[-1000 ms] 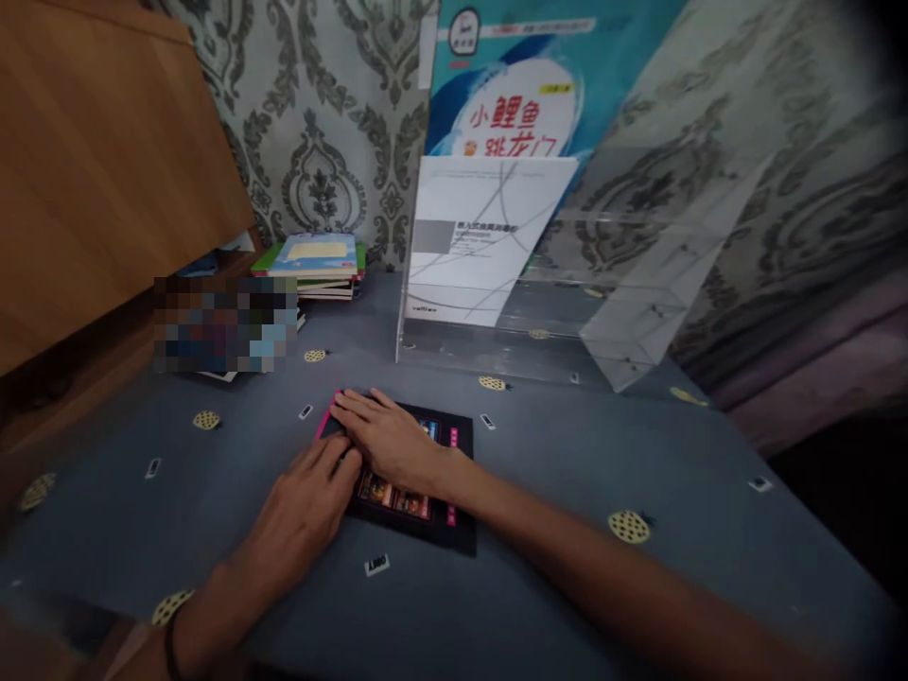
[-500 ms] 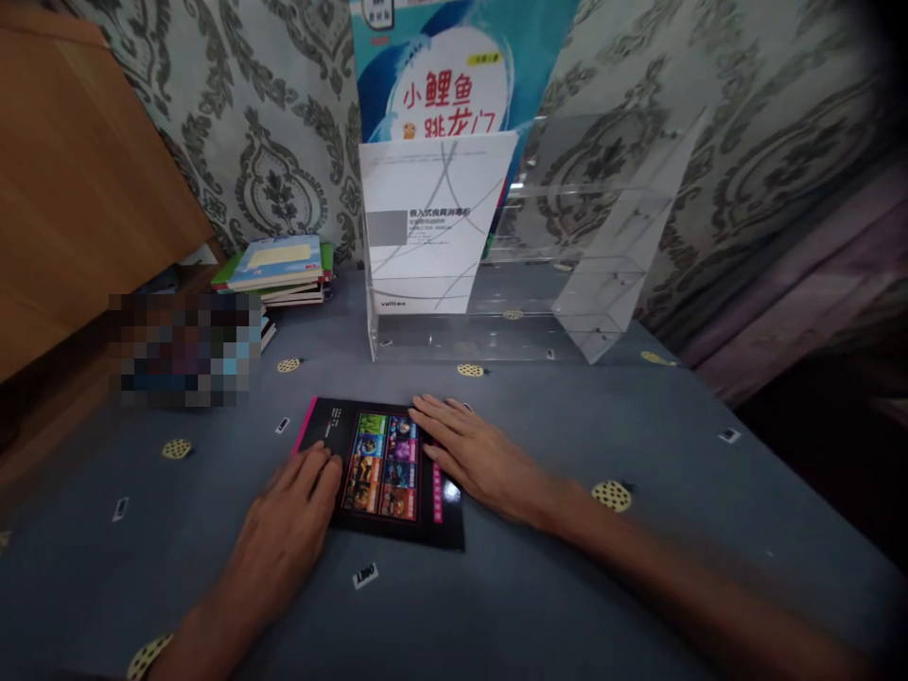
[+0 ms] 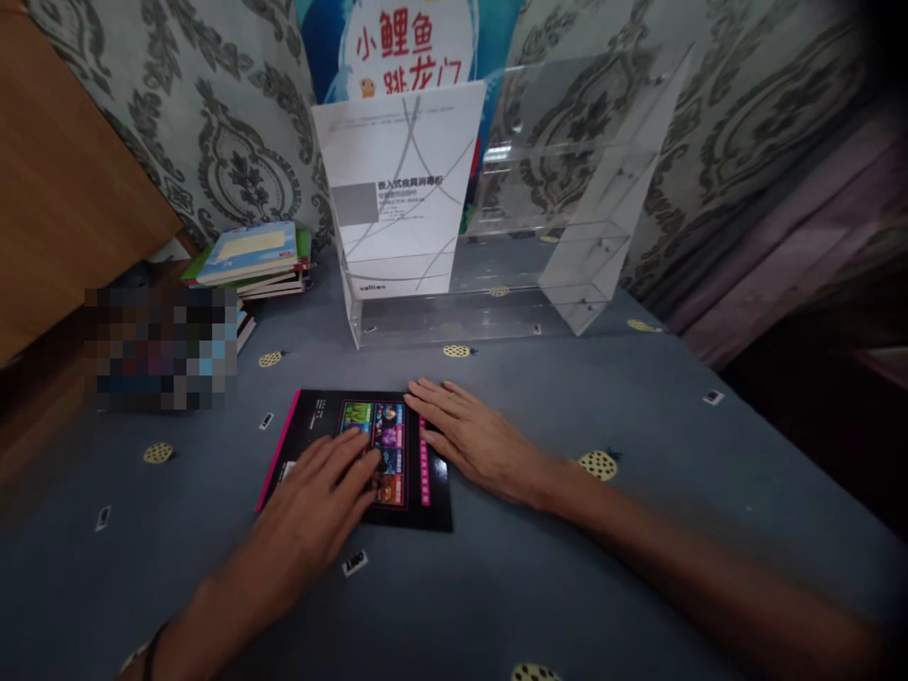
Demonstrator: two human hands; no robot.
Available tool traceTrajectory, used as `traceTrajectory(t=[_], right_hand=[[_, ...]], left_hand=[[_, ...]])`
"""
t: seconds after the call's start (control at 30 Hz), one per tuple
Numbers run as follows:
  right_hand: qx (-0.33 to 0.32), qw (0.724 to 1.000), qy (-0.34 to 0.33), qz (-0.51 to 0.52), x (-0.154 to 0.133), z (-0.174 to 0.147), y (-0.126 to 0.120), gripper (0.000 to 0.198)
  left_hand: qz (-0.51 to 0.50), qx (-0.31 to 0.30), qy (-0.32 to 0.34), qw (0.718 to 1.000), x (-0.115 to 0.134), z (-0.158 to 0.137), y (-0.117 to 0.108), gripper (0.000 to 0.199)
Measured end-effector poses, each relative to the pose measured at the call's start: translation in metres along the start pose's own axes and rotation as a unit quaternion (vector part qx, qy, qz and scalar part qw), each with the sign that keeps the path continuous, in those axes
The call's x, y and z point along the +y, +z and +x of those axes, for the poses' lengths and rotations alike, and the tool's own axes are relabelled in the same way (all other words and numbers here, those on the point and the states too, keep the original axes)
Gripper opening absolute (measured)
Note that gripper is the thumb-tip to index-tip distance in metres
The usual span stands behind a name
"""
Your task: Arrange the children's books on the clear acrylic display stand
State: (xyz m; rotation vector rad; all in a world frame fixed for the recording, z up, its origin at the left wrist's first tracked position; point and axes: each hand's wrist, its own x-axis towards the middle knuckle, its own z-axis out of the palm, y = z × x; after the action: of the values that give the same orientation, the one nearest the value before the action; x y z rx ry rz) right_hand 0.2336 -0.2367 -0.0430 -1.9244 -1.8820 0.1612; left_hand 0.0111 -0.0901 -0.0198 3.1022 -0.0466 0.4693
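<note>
A black book (image 3: 426, 515) with a pink spine and rows of small coloured pictures lies flat on the blue tablecloth (image 3: 497, 586). My left hand (image 3: 319, 492) rests over its lower left and middle, fingers stretched out, hiding some of the pictures. Against the book's upper right edge lies my right hand (image 3: 482, 440), open, with its fingertips on the cover. Neither hand grips anything.
A clear acrylic rack (image 3: 578, 255) stands behind, bearing a white manual (image 3: 397, 227) in front of a blue book (image 3: 497, 38). Stacked books (image 3: 255, 255) and a blurred-out pile (image 3: 166, 350) sit at the left beside a wooden panel (image 3: 71, 189).
My left hand has slid right, from the book's left edge onto its pictures. The right hand stays at the upper right edge. The camera view has shifted slightly.
</note>
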Motion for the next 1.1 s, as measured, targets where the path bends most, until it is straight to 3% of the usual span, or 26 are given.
traceTrajectory(t=[0.17,0.27,0.7,0.8,0.97,1.1], right_hand=[[0.006,0.999,0.003,0.049,0.003,-0.003,-0.002,0.048],[0.013,0.997,0.006,0.079,0.004,-0.006,-0.005,0.048],[0.023,0.988,0.056,0.143,-0.005,-0.006,-0.018,0.055],[0.008,0.986,0.066,0.15,-0.005,-0.007,-0.02,0.058],[0.013,0.988,0.054,0.146,-0.005,-0.008,-0.018,0.057],[0.016,0.991,0.036,0.128,-0.003,-0.006,-0.014,0.053]], left_hand=[[-0.07,-0.071,0.107,0.989,0.03,0.019,-0.004,0.035],[-0.092,-0.084,0.148,0.981,0.035,0.027,-0.004,0.034],[-0.054,-0.067,0.125,0.988,-0.011,0.077,0.019,0.045],[-0.041,-0.082,0.129,0.987,-0.014,0.07,0.013,0.054],[-0.039,-0.105,0.121,0.986,-0.019,0.034,-0.005,0.071],[-0.028,-0.103,0.099,0.989,-0.027,0.01,-0.011,0.068]])
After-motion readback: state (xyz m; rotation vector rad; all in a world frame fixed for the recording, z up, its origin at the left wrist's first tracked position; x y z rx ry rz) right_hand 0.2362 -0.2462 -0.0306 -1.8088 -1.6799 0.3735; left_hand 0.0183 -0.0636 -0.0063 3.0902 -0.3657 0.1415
